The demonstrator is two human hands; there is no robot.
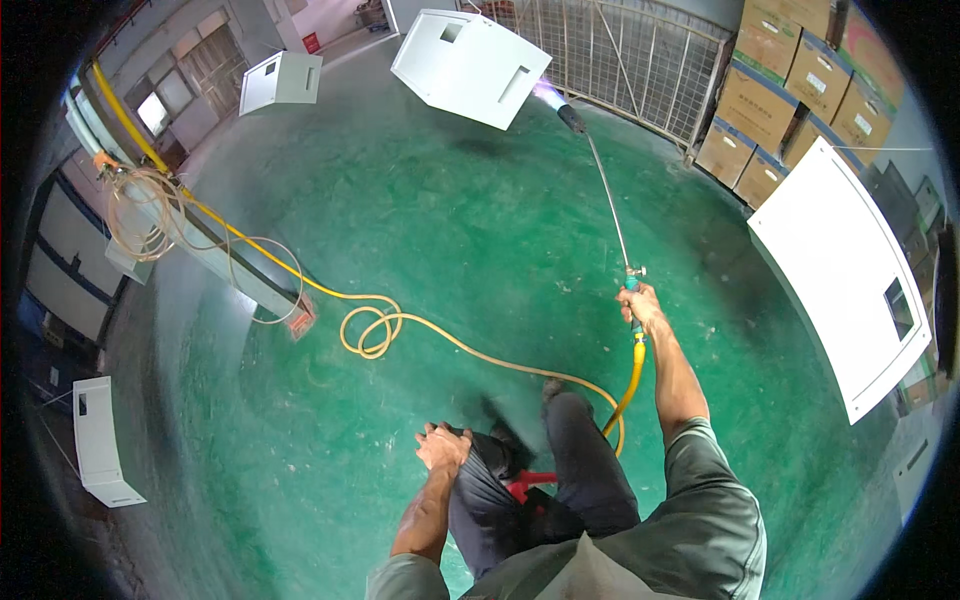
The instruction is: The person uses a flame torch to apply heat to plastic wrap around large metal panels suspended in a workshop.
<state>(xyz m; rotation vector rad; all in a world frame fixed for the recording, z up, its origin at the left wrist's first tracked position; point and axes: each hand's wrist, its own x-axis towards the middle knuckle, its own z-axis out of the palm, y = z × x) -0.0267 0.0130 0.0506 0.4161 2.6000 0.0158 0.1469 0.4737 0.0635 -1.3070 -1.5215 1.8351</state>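
Note:
My right hand (641,303) is closed round the handle of a gas torch (608,190), a long thin metal lance with a dark burner head. A bluish-purple flame (548,94) comes from the burner and meets the right side of a white box-shaped housing (470,65) with two rectangular cutouts. From the handle's lower end a yellow hose (637,372) runs down beside my right leg. My left hand (443,446) rests on my left knee, fingers spread over the dark trousers and holding nothing.
More white housings hang around: one large at right (845,280), one far left (281,82), one near left (103,440). The yellow hose loops across the green floor (450,230) to a post (225,260) with coiled thin tubing. Cardboard boxes (757,105) are stacked by a metal mesh gate (630,60).

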